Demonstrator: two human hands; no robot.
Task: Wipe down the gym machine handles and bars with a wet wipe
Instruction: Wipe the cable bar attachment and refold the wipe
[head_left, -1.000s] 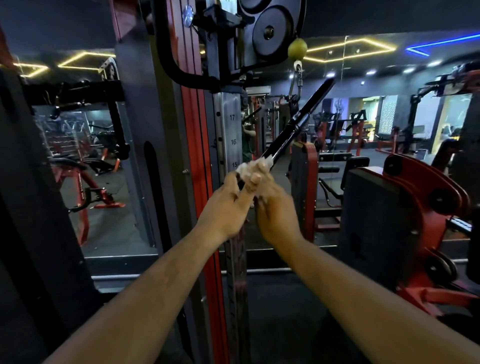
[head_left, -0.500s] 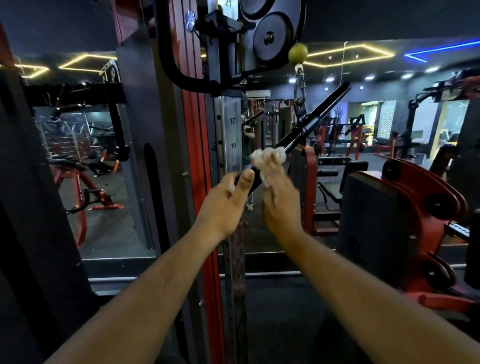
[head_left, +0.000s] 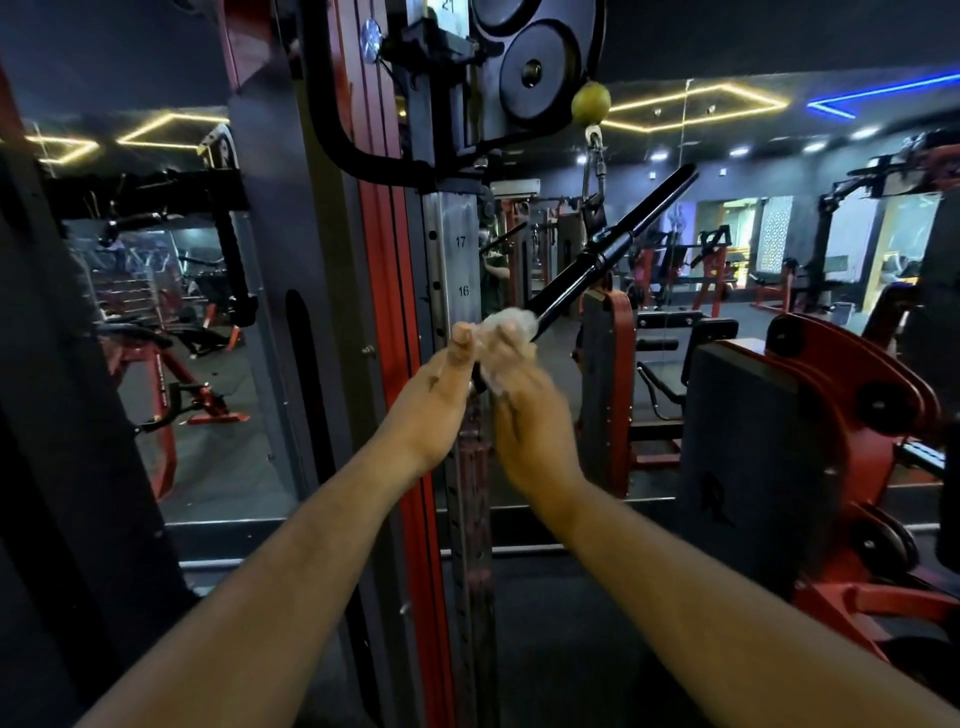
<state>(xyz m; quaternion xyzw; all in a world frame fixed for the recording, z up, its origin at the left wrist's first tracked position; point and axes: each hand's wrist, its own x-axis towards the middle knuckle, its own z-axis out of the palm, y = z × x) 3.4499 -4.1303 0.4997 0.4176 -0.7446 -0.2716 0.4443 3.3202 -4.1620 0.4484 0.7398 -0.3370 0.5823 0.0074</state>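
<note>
My right hand (head_left: 519, 410), curled round the wipe (head_left: 506, 325), has slid back down the bar (head_left: 613, 249) to its near end; my left hand (head_left: 441, 395) grips that end again.

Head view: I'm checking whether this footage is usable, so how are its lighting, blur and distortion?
Head view: dim gym, lit mainly by yellow ceiling strips; wide-angle bending at the edges; the wet wipe and right hand are softly motion-blurred on the black bar; left hand is sharper.
</note>
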